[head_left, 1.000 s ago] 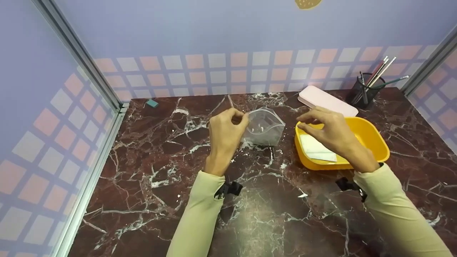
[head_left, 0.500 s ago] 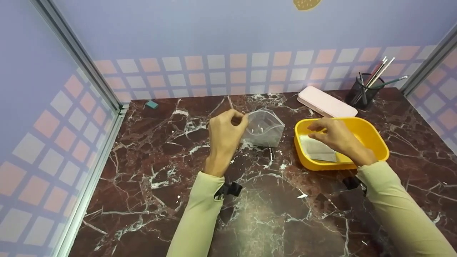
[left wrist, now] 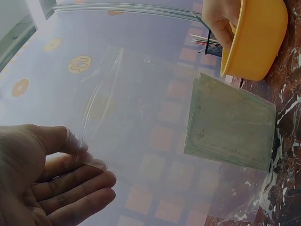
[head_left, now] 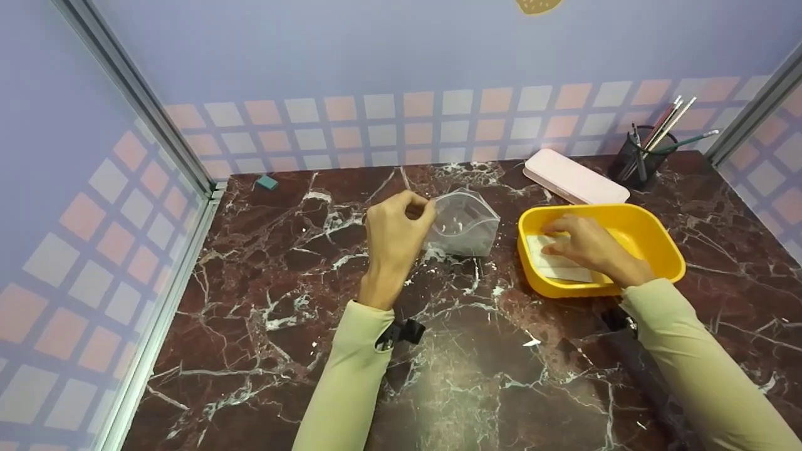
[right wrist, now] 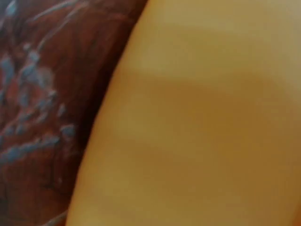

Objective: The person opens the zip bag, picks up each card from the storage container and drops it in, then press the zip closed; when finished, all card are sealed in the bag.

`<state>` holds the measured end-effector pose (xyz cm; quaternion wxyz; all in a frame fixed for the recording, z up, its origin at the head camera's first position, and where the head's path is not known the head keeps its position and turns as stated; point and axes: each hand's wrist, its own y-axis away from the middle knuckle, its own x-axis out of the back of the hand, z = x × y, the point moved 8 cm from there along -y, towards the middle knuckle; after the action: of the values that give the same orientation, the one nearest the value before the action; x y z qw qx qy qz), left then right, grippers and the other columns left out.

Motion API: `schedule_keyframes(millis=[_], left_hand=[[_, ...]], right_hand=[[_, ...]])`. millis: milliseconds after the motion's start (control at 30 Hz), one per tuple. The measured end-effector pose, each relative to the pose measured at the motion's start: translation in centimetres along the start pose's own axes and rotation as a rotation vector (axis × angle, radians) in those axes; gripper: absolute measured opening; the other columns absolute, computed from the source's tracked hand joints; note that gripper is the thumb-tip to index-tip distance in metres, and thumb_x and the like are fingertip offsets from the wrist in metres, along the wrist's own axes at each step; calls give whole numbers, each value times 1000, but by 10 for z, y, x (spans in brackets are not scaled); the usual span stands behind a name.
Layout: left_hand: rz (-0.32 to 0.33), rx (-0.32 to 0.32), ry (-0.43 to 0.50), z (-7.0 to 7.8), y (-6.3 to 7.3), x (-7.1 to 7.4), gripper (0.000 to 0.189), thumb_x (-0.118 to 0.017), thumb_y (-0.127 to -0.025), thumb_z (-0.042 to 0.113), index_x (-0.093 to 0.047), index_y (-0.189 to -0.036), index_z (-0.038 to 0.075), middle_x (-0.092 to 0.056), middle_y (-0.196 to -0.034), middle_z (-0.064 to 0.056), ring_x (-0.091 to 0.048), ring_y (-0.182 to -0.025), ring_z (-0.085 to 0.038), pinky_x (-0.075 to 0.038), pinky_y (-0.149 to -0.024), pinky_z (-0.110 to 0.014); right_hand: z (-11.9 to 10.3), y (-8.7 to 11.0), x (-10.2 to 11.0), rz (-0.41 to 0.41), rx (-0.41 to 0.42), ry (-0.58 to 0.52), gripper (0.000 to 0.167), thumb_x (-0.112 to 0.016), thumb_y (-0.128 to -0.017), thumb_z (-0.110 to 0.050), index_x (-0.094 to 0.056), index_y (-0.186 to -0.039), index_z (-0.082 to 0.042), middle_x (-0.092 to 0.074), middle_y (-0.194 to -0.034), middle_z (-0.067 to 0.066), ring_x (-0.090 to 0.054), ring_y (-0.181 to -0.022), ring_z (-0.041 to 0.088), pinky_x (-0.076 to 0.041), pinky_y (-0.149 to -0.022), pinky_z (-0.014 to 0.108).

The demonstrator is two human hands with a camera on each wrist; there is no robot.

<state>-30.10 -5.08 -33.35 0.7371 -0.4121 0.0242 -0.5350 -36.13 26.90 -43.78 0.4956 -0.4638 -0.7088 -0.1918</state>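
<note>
Dark-red marbled tabletop [head_left: 257,351] against a lilac wall [head_left: 351,56] with pink and pale squares; all positions referenced to the yellow tub [head_left: 551,288].

Far left of tub, near the wall: small teal block [head_left: 267,182]. Left of tub: left hand [head_left: 396,241], thumb and forefinger pinched on the upper edge of a clear zip bag [head_left: 468,227], remaining fingers loosely extended. Bag just left of tub, upright, base on tabletop, mouth gaping; greenish flat stack [left wrist: 230,125] visible through the film, probably contents. Expected handling: light, limp, slick, prone to collapse if released; best gripped along the top edge, one wall at a time.

Inside tub, left half: flat white packets [head_left: 564,270]. Expected handling: light, thin, flexible, likely to slide; best lifted by a short edge. Just behind tub: pink case [head_left: 576,176].

Over the packets, within tub rim: right hand [head_left: 589,244], fingers partly bent, thumb and forefinger apart, nothing visible between; contact with packets not determinable. Behind and right of tub: black mesh pen holder [head_left: 628,164] with pencils [head_left: 669,125].
</note>
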Motion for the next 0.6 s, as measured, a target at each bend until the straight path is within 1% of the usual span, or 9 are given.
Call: schedule_keyframes(millis=[167, 300, 600], left_hand=[[-1, 3, 3, 0, 0, -1, 11, -82, -90, 7, -77, -81, 3, -77, -77, -7, -72, -64, -19, -61, -64, -30], [-4, 8, 13, 0, 0, -1, 10, -82, -90, 7, -77, -82, 3, -77, -77, -7, -73, -64, -19, -61, -64, -29], [-1, -4, 5, 0, 1, -1, 10, -82, -89, 7, -77, -81, 3, -77, -76, -6, -72, -63, -18, -61, -64, -30]], right_hand=[[2, 1, -5, -8, 26, 22, 36, -90, -84, -7, -75, -111, 10, -74, -110, 27, -68, -101, 45, -54, -93, 59], [2, 1, -6, -11, 36, 21, 36, -91, -83, -7, -76, -111, 9, -74, -108, 25, -66, -100, 43, -53, -91, 58], [3, 2, -8, -41, 4, -6, 36, -89, -85, -6, -75, -114, 9, -71, -111, 25, -64, -101, 42, -52, -92, 57]])
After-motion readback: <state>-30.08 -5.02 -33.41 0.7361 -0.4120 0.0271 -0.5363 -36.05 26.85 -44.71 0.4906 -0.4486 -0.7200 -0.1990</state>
